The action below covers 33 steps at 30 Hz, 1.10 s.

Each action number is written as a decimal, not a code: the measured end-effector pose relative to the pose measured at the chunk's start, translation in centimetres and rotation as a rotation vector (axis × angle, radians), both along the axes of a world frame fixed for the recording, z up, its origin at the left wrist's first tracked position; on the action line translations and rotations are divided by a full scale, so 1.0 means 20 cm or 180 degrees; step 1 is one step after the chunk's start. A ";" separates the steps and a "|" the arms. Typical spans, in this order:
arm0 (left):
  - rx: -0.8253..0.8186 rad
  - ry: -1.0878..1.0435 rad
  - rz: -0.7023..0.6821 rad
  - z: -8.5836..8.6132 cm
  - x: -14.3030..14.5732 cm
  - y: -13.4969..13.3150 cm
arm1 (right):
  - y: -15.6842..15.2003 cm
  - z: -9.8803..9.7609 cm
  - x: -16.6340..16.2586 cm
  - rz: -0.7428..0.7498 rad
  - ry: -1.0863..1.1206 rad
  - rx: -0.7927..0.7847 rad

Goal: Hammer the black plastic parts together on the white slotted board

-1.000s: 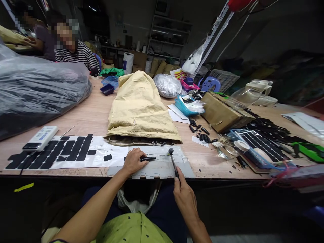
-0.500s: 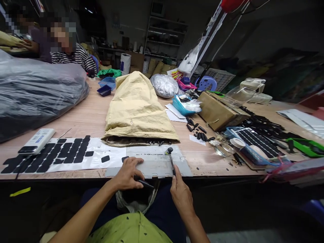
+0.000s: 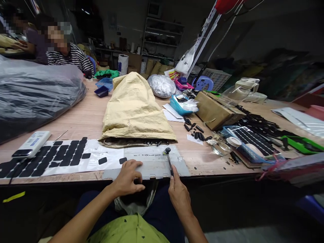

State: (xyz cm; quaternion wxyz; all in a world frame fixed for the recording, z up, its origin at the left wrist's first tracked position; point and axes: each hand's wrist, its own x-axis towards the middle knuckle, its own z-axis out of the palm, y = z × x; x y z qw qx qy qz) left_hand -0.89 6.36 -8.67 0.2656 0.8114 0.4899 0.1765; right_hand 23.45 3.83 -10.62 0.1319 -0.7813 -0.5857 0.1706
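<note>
My left hand (image 3: 129,179) hangs over the table's front edge, fingers curved and apart, with nothing visible in them. Below it, an open pale bag (image 3: 135,204) lies between my knees, its inside dark. My right hand (image 3: 179,192) is closed round the dark handle of a small hammer (image 3: 169,161). The hammer has a metal shaft and a rounded black head, which is over the grey sheet (image 3: 149,165) at the table edge. Behind the sheet lies a tan sack (image 3: 138,108), its mouth toward me, with small dark pieces showing in it.
A white sheet of black stickers (image 3: 95,152) and a white device (image 3: 31,144) lie at left, before a large plastic-wrapped bundle (image 3: 37,91). Black handle-like parts (image 3: 199,136), a cardboard box (image 3: 217,108) and a blue basket (image 3: 253,145) are at right. A person in stripes (image 3: 73,57) sits across.
The black handle-like piece that was in my left hand is gone from it, and the fingers are empty. My right hand keeps the hammer in nearly the same place. The view has shifted slightly.
</note>
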 end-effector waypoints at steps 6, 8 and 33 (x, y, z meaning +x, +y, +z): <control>0.0138 -0.0134 0.0617 0.10 0.28 0.31 | 0.00 -0.02 0.01 0.0006 0.0125 0.0011; 0.0180 -0.0003 0.0734 0.11 0.39 0.45 | 0.00 -0.03 0.01 0.0035 0.0157 0.0079; 0.0340 0.0122 0.0621 -0.04 0.09 0.29 | 0.00 -0.02 0.02 -0.0075 0.0263 -0.0047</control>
